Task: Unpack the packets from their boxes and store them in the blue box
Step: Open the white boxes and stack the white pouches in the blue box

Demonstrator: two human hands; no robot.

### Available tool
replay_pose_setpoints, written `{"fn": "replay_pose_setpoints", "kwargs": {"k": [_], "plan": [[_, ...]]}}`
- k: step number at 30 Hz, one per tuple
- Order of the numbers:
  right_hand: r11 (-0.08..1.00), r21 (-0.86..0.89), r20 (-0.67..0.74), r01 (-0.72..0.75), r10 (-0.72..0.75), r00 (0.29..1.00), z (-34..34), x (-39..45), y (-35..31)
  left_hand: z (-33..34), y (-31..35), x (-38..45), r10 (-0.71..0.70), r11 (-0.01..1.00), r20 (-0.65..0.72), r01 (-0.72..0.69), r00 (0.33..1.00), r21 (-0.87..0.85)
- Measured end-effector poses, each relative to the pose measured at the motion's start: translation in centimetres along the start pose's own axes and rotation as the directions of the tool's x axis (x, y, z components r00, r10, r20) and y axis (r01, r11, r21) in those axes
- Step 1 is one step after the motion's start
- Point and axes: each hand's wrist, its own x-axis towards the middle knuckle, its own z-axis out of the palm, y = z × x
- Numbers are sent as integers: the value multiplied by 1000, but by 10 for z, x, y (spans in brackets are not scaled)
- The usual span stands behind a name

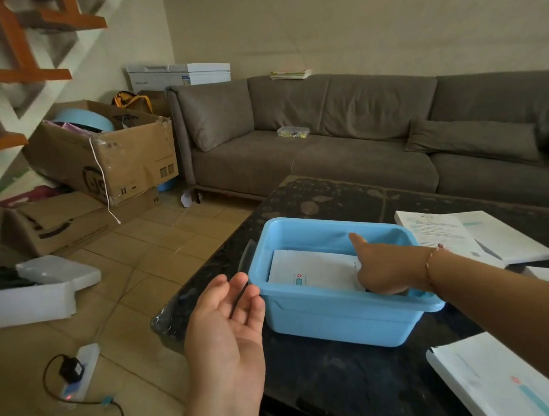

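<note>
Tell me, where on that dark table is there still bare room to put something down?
The dark table is bare behind the blue box, toward the sofa, and in front of it, between the left hand and the near white box. The right side is crowded with white boxes.

Both forearms are bare, with no sleeves showing. The right hand (386, 270) has a thin bracelet (433, 256) round its wrist, pinkish with a small red bead. The left hand (228, 318) wears no ring or band.

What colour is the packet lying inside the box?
White, with a small red and teal mark; the packet shows in the head view.
</note>
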Motion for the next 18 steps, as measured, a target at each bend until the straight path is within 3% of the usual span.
{"fn": "replay_pose_setpoints", "kwargs": {"k": [7,10,12,14,16,17,18], "plan": [[999,39,28,-5,4,1000,-2,-2,7,1,-3,1,15,999,-5,-15,1000,31],[998,10,-170,62,-60,984,-9,-17,12,0,-7,1,56,997,12,-57,998,58],[980,58,-430,190,-147,891,-13,-38,25,-1,-11,0,124,987,42,-128,991,101],[913,71,-696,401,-242,676,-4,-71,46,-2,-16,-2,192,969,83,-202,978,144],[876,22,-830,481,-252,497,23,-103,72,-1,-22,-5,265,941,133,-286,955,180],[882,30,-852,470,-223,474,43,-113,89,0,-25,-6,299,924,164,-328,940,199],[892,72,-849,447,-180,497,61,-121,103,0,-30,-8,329,904,196,-368,924,216]]}}
